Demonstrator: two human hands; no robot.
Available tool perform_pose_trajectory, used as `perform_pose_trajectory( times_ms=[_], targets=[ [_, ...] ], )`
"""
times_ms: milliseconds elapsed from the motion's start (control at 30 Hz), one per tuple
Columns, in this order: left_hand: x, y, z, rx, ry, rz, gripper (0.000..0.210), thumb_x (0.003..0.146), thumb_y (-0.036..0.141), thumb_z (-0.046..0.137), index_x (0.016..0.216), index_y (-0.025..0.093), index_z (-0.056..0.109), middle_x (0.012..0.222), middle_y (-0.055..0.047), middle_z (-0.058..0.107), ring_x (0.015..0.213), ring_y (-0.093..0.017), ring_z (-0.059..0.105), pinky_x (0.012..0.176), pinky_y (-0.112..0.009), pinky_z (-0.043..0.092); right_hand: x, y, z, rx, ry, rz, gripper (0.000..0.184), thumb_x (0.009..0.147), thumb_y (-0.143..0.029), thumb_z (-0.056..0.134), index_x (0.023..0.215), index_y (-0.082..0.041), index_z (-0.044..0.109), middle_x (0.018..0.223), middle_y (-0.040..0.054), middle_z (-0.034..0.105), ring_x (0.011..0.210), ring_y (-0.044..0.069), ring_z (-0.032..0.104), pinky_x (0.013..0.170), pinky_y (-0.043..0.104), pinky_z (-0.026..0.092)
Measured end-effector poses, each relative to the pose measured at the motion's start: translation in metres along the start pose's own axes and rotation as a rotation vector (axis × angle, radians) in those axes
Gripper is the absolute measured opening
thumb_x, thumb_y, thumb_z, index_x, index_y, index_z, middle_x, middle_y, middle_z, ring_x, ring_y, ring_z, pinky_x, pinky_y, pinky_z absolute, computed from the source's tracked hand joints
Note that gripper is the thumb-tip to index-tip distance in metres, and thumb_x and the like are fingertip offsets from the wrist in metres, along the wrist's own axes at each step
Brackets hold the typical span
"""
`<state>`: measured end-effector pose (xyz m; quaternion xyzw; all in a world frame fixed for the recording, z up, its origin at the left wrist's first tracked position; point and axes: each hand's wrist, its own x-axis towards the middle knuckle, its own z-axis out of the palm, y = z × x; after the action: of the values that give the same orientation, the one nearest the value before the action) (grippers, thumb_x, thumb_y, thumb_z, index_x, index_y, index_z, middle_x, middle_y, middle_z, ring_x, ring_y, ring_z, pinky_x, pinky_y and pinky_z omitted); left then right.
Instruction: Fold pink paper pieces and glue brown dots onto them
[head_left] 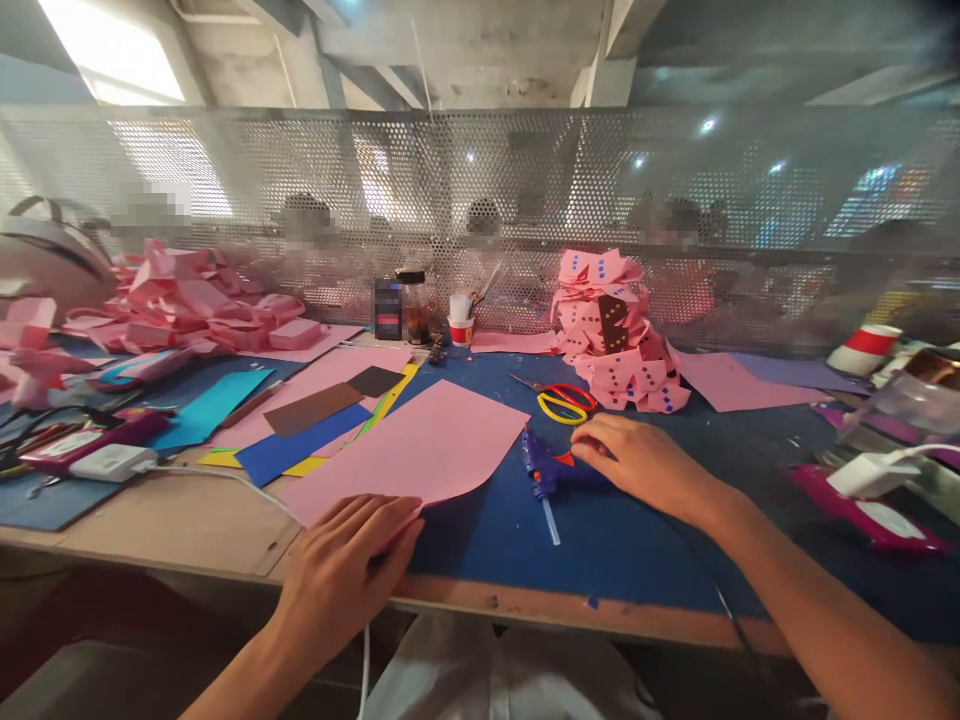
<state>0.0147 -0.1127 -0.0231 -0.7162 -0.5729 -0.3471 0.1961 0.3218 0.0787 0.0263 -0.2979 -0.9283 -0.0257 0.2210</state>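
My left hand [356,555] pinches the near edge of a pink paper sheet [431,440], thumb below and fingers on top. The sheet's near right edge bows up slightly off the blue mat. My right hand [637,460] hovers with loosely bent fingers over the handle end of a blue glue gun [536,465]; nothing shows between them. Its fingertips are close beside the yellow and red handles of a pair of scissors [564,403]; whether they touch, I cannot tell. A clear glue stick [551,522] sticks out of the glue gun's rear.
Brown, blue and yellow paper pieces [300,440] lie at left, before a pink paper heap [202,300]. A stack of dotted pink paper pieces [619,340] stands behind the scissors. Magenta power strips [870,510] with chargers lie at both sides. A perforated screen [450,180] closes the back.
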Motion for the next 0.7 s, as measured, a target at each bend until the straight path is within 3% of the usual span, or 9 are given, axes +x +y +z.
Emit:
perform_pose_trajectory(
  times_ms=[133, 433, 600, 700],
  targets=[
    [-0.004, -0.003, 0.006, -0.054, -0.009, -0.045, 0.02, 0.089, 0.023, 0.059, 0.108, 0.028, 0.063, 0.092, -0.003, 0.073, 0.084, -0.022, 0.069, 0.078, -0.038, 0.054, -0.023, -0.007, -0.001, 0.02, -0.115, -0.003, 0.017, 0.096, -0.036, 0.055, 0.104, -0.026, 0.066, 0.102, 0.0021, 0.069, 0.095, 0.02, 0.066, 0.084, 0.034, 0.052],
    [-0.009, -0.008, 0.011, -0.111, -0.032, -0.081, 0.019, 0.09, 0.029, 0.057, 0.109, 0.03, 0.063, 0.097, -0.005, 0.073, 0.09, -0.026, 0.067, 0.081, -0.041, 0.053, -0.035, -0.014, 0.006, -0.065, -0.031, -0.017, 0.014, 0.093, -0.031, 0.06, 0.104, -0.023, 0.065, 0.1, 0.0041, 0.067, 0.094, 0.022, 0.062, 0.088, 0.04, 0.049],
    [-0.018, -0.021, 0.016, -0.108, 0.009, -0.079, 0.024, 0.091, 0.04, 0.053, 0.111, 0.032, 0.064, 0.1, -0.006, 0.072, 0.093, -0.029, 0.067, 0.084, -0.044, 0.051, -0.048, -0.011, -0.008, -0.175, 0.042, 0.132, 0.016, 0.093, -0.033, 0.061, 0.104, -0.022, 0.066, 0.101, 0.0046, 0.068, 0.096, 0.022, 0.062, 0.086, 0.037, 0.045],
    [-0.022, -0.033, 0.022, -0.098, -0.019, -0.056, 0.032, 0.086, 0.037, 0.064, 0.118, 0.031, 0.062, 0.104, -0.004, 0.071, 0.096, -0.027, 0.067, 0.089, -0.042, 0.05, -0.063, 0.0, -0.015, -0.273, 0.093, 0.295, 0.018, 0.093, -0.035, 0.06, 0.104, -0.022, 0.067, 0.1, 0.0043, 0.068, 0.093, 0.021, 0.062, 0.084, 0.034, 0.044]
  ],
)
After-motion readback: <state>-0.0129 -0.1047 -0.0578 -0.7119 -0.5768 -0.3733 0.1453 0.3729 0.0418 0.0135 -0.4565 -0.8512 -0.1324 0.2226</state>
